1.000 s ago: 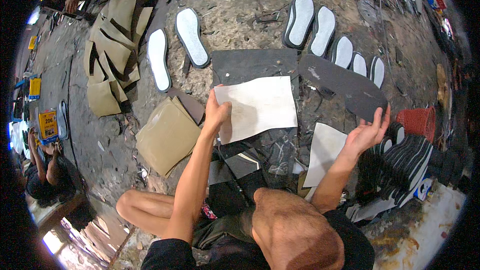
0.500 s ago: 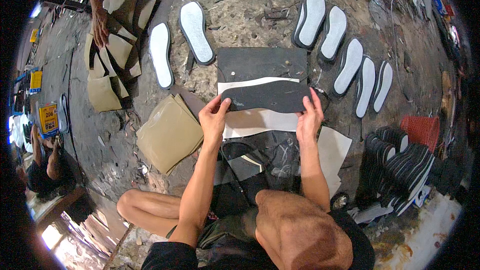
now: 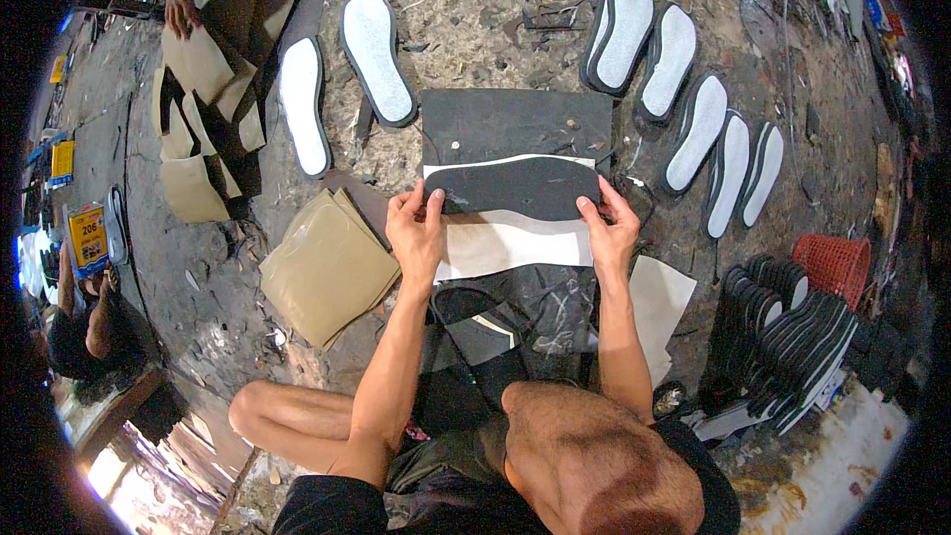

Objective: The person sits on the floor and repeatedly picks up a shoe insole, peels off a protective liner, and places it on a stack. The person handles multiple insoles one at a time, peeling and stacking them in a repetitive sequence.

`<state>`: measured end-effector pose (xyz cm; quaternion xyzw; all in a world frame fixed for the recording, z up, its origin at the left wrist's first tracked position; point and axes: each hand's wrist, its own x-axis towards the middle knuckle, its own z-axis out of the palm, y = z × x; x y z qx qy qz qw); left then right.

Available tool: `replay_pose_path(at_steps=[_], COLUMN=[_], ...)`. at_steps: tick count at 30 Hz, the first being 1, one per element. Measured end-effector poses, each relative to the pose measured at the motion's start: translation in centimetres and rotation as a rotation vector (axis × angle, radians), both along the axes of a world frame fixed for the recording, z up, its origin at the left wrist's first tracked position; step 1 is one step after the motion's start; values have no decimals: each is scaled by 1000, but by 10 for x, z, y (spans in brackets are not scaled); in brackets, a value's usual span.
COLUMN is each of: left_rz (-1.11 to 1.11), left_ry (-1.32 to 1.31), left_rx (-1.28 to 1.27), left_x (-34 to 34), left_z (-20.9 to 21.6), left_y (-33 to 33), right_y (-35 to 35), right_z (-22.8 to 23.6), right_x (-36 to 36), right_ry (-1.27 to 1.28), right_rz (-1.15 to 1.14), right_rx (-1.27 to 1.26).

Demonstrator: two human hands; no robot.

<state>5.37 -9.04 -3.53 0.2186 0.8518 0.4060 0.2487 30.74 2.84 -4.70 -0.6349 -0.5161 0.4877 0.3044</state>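
Note:
A dark shoe-sole piece (image 3: 510,186) lies across a cream-white sheet (image 3: 515,246), with a thin strip of the sheet showing along its far edge. Under both is a flat black board (image 3: 515,121). My left hand (image 3: 416,235) grips the left end of the sole piece between thumb and fingers. At the other end, my right hand (image 3: 611,228) pinches the piece the same way. Whether the piece presses flat on the sheet I cannot tell.
Left of my arm is a stack of tan sheets (image 3: 329,267). White-topped soles (image 3: 377,57) lie beyond the board on both sides. A stack of dark soles (image 3: 797,332) and a red basket (image 3: 832,266) stand right. Another person's hand (image 3: 182,12) reaches over tan offcuts (image 3: 196,64).
The sole piece has shifted left over the sheet, both hands with it, and sits straighter along the sheet's far edge. The other person's hand has moved farther away.

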Motion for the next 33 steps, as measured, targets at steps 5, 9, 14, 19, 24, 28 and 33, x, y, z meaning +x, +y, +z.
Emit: replay_pose_path(at_steps=[5,9,14,19,24,28,33], left_rz=[5,23,33,-23,-225,-752,-920], left_ry=[30,42,57,82,552,563,500], left_rx=[6,20,46,37,34,168,46], left_x=[1,-1,2,-4,-4,-5,-8], left_z=[-3,-6,-7,-8,5,16,8], left_y=[1,3,1,2,14,41,53], right_y=[1,1,5,12,32,44,40], right_z=[-3,-6,-10,-9,7,17,13], right_x=[3,5,7,9,13,13,12], right_ry=[59,64,16,-26,-147,-119,-99], right_rz=[-14,-10,15,74,200,186,168], right_rx=[-26,-26,-54,-17,-81,-176,-72])
